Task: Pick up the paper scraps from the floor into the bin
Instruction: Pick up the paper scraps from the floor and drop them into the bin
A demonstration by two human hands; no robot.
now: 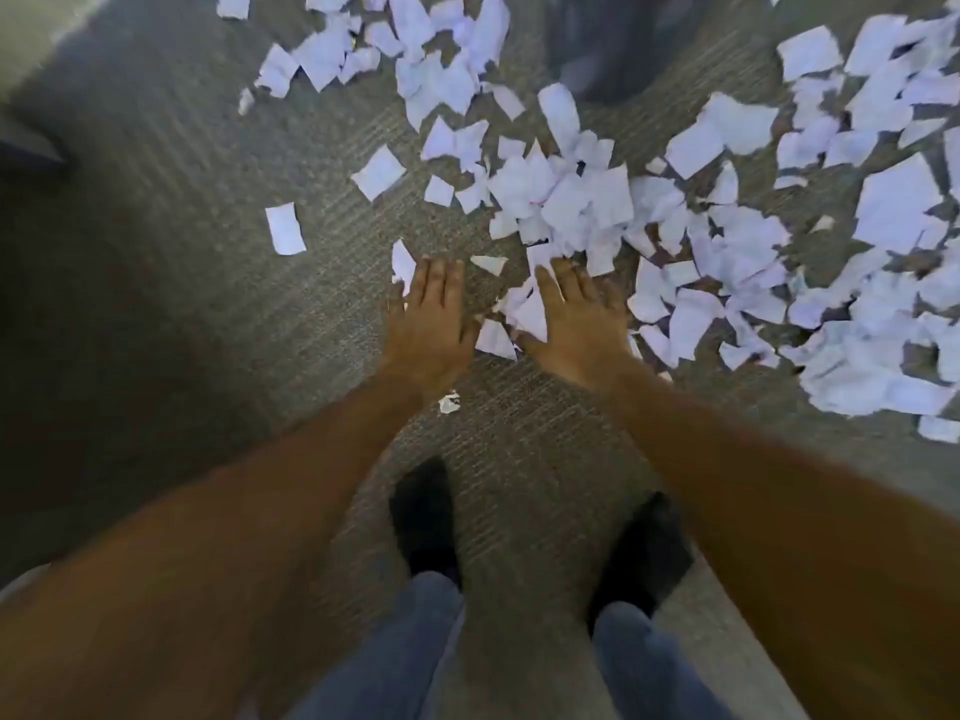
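Reaching down with 2 bare hands toward torn white paper scraps strewn over a grey, ribbed carpet floor.

The left hand lies palm down, its fingers straight, close together and holding nothing, with a small scrap at its fingertips; the right hand is likewise flat, fingers slightly spread and empty, resting on the near edge of the densest heap of scraps, a triangular piece just beside its thumb side. The scraps are thin, jagged, some creased or curled, piled thickest beyond and to the right of the right hand and thinning out left of it. A dark, blurred bin stands beyond the heap, well apart from the right hand; its contents cannot be seen. Nearer than the hands, 2 dark shoes and blue denim trouser legs.
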